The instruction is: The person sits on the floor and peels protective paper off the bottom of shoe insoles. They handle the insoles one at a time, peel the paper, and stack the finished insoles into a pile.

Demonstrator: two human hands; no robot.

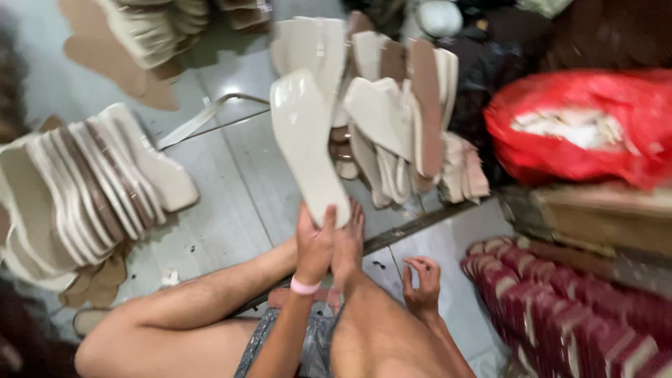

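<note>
Cream shoe sole (308, 143) was gripped at its heel by the left hand (313, 245), raised for viewing, while the right hand (422, 283) was left loosely curled, empty.

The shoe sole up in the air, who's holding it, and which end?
The left hand grips the cream shoe sole by its lower end, thumb across the front. The right hand holds nothing, fingers curled above the floor.

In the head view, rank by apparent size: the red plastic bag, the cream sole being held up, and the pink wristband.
1. red plastic bag, largest.
2. cream sole, held at its lower end by the left hand; it is closer to the camera, so its true size against the bag is unsure.
3. pink wristband, clearly smallest.
</note>
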